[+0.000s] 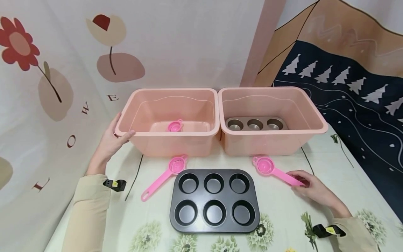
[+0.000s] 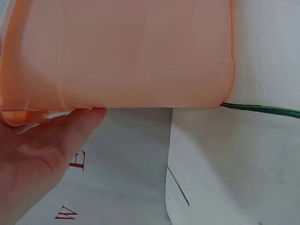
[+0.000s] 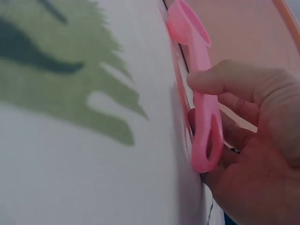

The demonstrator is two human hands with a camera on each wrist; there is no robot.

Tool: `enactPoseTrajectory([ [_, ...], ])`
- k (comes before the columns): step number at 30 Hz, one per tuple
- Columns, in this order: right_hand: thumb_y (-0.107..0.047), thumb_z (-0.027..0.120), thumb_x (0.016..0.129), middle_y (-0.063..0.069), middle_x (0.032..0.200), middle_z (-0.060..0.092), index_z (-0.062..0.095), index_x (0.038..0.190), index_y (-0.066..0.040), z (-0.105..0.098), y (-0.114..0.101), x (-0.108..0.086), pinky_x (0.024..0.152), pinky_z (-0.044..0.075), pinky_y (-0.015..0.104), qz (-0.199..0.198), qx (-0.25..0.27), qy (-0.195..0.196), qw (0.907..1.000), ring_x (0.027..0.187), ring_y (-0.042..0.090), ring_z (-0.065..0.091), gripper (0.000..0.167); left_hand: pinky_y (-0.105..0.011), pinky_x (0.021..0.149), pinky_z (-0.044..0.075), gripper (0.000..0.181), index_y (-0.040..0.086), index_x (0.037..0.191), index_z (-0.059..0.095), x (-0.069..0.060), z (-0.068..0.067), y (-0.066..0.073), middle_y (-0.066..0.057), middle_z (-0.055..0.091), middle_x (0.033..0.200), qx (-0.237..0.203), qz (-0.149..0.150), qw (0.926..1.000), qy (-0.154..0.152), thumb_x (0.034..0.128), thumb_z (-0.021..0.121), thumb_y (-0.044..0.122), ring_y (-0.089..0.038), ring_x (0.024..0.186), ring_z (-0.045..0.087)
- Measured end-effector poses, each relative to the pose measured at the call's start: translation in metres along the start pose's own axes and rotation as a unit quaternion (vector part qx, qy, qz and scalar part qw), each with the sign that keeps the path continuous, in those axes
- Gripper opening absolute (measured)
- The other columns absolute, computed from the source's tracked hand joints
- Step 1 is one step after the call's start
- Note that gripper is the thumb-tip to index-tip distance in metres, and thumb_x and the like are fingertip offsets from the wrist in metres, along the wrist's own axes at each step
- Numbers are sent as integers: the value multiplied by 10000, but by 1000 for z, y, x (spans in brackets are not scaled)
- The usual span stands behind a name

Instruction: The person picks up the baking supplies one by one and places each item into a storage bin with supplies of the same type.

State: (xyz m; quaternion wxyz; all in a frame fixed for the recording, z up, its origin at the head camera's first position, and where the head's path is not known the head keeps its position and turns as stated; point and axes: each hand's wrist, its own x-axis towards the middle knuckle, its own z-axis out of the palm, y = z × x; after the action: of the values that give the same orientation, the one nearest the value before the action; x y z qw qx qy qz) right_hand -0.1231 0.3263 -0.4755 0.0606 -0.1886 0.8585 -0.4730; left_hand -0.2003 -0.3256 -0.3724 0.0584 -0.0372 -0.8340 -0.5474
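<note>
My right hand pinches the handle end of a pink egg separator between thumb and fingers; whether it touches the table, I cannot tell. Its slotted handle also shows in the right wrist view. My left hand rests against the near left corner of the left pink bin, thumb along the front rim and fingers at the side. A second pink egg separator lies left of a dark muffin tin. Inside the left bin is another pink egg separator, its handle hidden.
Beside the left bin stands a matching right pink bin, holding a brownish muffin tin, partly hidden by the front wall. A floral cloth covers the table. Printed curtains hang behind the bins.
</note>
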Motion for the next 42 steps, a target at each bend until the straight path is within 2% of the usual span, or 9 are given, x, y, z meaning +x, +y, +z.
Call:
enactPoseTrajectory([
  [6,43,696,846,-14,1089,624,601,1214,72,0,-1,2,689,454,181,6,-131,408,9991,880,47,529,381,-125,726,488,865,125,1562,11,0,0,-1,-314,205,1498,-8,75,10000,0,946,618,125,24,939,518],
  [9,65,699,833,48,1087,635,609,1201,92,1,-2,3,725,449,144,-108,-207,498,9985,918,24,531,380,-120,724,486,862,127,1562,9,0,-1,-2,-320,205,1495,16,86,10000,-11,948,614,125,35,915,530],
  [14,73,685,836,210,1132,628,603,1224,94,1,-8,8,700,449,128,5,-278,611,9977,905,-15,521,398,-130,734,491,854,118,1561,10,2,-2,-3,-323,206,1493,54,112,9999,-9,951,609,129,35,927,522],
  [17,75,681,836,250,1153,622,601,1232,94,1,-13,11,713,446,119,28,-283,633,9976,941,-53,521,404,-131,737,491,853,121,1561,10,2,-2,-3,-320,205,1495,57,119,9999,-14,952,607,128,31,940,514],
  [23,119,668,827,95,1128,659,610,1196,98,3,-20,19,784,443,110,-448,-158,626,9969,977,-18,556,375,-116,738,482,855,119,1560,3,2,-2,-5,-316,188,1502,-1,122,9999,-15,953,605,117,7,972,501],
  [31,143,655,814,-69,1094,652,608,1169,116,10,-29,30,649,452,168,-647,79,587,9961,868,27,559,358,-116,730,485,862,143,1564,17,1,-1,-4,-286,204,1512,113,69,9999,69,949,621,144,-58,1039,477],
  [34,126,664,819,-12,1088,666,622,1166,101,14,-31,35,632,454,183,-632,13,567,9964,857,32,555,351,-116,730,484,861,141,1565,20,0,-1,-4,-281,206,1513,127,56,9999,95,948,621,149,-72,1049,474],
  [39,123,655,823,185,1072,659,632,1163,95,20,-38,42,681,484,169,-699,-4,478,9964,883,33,571,342,-119,742,483,859,144,1564,10,-2,0,-3,-280,187,1519,38,46,10000,33,953,614,147,-40,1018,486],
  [42,131,647,821,215,1052,651,627,1162,108,24,-42,47,675,479,165,-744,77,447,9962,857,39,560,342,-124,751,484,854,151,1564,9,-2,-1,-3,-280,174,1524,-79,50,10000,2,955,608,137,-41,1018,493],
])
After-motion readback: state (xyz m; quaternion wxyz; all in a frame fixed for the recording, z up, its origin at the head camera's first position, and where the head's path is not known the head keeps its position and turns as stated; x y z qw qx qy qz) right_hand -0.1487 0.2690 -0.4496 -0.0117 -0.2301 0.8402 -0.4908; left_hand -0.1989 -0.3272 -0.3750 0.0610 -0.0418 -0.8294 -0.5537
